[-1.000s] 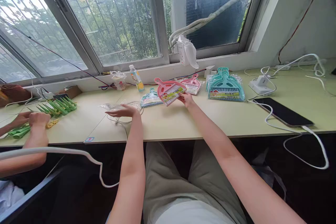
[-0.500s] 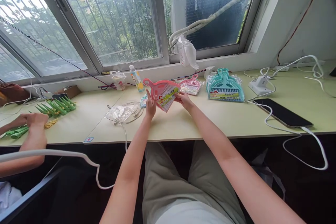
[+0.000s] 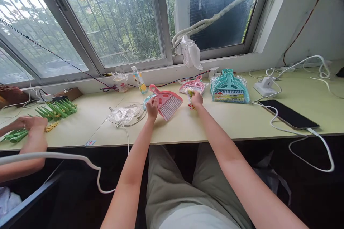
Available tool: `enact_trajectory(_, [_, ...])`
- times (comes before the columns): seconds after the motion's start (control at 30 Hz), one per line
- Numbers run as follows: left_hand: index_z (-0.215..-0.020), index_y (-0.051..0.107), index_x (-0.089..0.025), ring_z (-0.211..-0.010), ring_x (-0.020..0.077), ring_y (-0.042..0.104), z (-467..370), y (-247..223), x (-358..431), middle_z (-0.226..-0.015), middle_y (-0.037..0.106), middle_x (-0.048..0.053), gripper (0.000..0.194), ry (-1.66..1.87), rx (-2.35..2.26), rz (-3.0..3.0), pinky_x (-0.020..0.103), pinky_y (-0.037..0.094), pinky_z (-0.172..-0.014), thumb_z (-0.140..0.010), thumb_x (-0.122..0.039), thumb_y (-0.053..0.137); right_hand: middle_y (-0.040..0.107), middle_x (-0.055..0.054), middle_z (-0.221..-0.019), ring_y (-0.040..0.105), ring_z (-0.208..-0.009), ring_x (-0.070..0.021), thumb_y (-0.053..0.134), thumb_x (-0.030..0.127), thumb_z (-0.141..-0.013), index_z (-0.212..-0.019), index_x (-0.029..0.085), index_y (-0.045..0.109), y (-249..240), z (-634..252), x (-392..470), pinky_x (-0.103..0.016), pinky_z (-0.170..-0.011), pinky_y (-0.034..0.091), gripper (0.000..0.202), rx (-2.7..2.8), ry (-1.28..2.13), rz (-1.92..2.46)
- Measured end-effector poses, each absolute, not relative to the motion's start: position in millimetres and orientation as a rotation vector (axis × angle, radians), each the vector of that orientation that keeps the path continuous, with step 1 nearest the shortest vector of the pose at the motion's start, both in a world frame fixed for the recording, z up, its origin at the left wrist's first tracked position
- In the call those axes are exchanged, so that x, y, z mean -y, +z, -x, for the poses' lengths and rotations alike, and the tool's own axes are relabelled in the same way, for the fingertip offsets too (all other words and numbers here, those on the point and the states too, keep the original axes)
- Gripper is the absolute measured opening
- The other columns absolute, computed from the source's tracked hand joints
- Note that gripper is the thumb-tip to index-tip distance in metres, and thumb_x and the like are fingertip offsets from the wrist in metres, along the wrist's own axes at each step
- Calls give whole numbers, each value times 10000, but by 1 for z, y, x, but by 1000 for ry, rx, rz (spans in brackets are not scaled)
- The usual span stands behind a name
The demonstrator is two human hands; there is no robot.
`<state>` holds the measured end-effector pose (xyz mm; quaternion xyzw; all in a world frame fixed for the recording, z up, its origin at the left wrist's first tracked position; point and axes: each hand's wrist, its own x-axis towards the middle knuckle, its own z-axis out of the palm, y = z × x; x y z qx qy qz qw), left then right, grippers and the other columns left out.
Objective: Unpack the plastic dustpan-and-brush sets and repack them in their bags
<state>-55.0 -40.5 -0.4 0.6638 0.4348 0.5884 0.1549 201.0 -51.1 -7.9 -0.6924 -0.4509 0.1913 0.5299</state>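
The pink fan-shaped dustpan and brush set [image 3: 167,100] looked like smooth moulded plastic with a soft sheen, its pale bristles [image 3: 170,109] set in stiff synthetic-looking rows. The yellow-and-red printed label [image 3: 190,96] appeared to be thin and slightly shiny, paper or card. The teal fan-shaped dustpan and brush sets [image 3: 229,87] were smooth plastic under crinkled, glossy clear film [image 3: 243,80]. The crumpled transparent bag [image 3: 125,115] was thin, glinting plastic. The pale yellow-green counter [image 3: 228,121] had a smooth, satiny face. The black rectangular phone [image 3: 290,114] showed glossy glass, its white cable [image 3: 312,132] matt plastic. The olive trousers [image 3: 172,182] were matt, creased cloth; the grey window frame [image 3: 159,10], dull metal
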Motion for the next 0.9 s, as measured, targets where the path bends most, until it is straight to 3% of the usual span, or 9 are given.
enact_trajectory(0.2, [-669,577,-195,-589,147,444,51,3,46,-611,546,2,318,1647,-1145,-1927,287,348,-624,-930,-328,453,671,-187,-1156,640,-1073,-278,364,24,-905,-1203,166,659,-6,-207,66,-382,-874,479,444,1321,82,2234])
enact_trajectory(0.37, [-649,549,-196,-573,142,435,49,3,48,-601,529,-1,319,1622,-1075,-1933,285,331,-591,-923,-334,462,531,-213,-1355,507,-1240,-297,351,59,-938,-1476,177,398,-7,-204,64,-420,-916,464,553,1307,-235,2121])
enact_trajectory(0.43, [-663,565,-195,-580,145,452,48,3,49,-612,547,4,318,1605,-1067,-1948,285,335,-593,-924,-343,459,464,-215,-1422,454,-1283,-301,386,103,-952,-1490,169,356,-3,-199,64,-449,-964,434,543,1318,-306,1986])
enact_trajectory(0.57, [-754,646,-184,-649,166,527,46,2,52,-693,629,33,319,1560,-1081,-2000,290,384,-648,-930,-353,441,587,-153,-1252,493,-1196,-246,348,216,-1011,-1309,159,518,11,-170,73,-375,-989,397,348,1493,-278,1626])
enact_trajectory(0.67, [-829,683,-174,-718,187,575,44,1,53,-779,681,61,318,1466,-1070,-2092,299,416,-699,-929,-334,428,657,-124,-1088,538,-1098,-243,368,341,-1021,-1172,168,602,16,-132,85,-346,-959,384,328,1742,-196,1504])
enact_trajectory(0.77, [-788,680,-168,-731,196,588,41,-2,53,-799,699,73,272,1305,-1103,-2170,309,430,-724,-886,-242,437,656,-136,-1107,537,-1103,-261,412,423,-1002,-1045,172,647,13,-100,94,-348,-931,381,347,1867,-174,1548])
enact_trajectory(0.9, [-720,665,-161,-705,190,581,40,-4,50,-760,699,69,275,1209,-1150,-2155,304,437,-714,-873,-218,444,651,-159,-1121,539,-1092,-272,422,446,-994,-1057,153,636,11,-92,97,-350,-898,392,368,1815,-179,1671])
